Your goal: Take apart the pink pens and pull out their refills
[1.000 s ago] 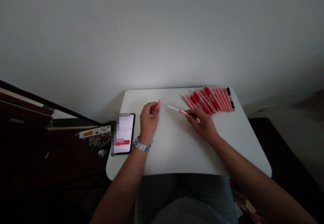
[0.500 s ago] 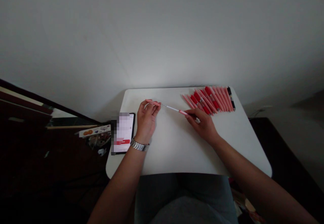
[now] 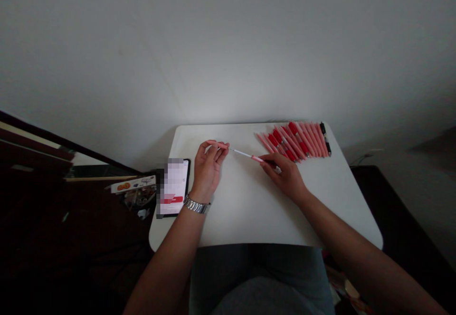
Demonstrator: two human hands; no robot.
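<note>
My left hand (image 3: pixel 208 167), a metal watch on its wrist, pinches a pink pen barrel (image 3: pixel 217 144) that lies level and points right. My right hand (image 3: pixel 285 175) grips the back half of a pen (image 3: pixel 258 158) from which a thin white refill (image 3: pixel 241 153) sticks out to the left. The refill's tip sits at the mouth of the barrel. Both hands hover over the small white table (image 3: pixel 249 205). Behind my right hand, several pink and red pens (image 3: pixel 295 140) lie side by side in a row.
A phone (image 3: pixel 174 187) with a lit screen lies at the table's left edge. A black pen (image 3: pixel 324 138) ends the row at the right. Dark clutter fills the floor to the left, and a pale wall rises right behind the table.
My left hand has turned the pink barrel from tip-up to level and brought its mouth up to the refill tip. My right hand has barely moved.
</note>
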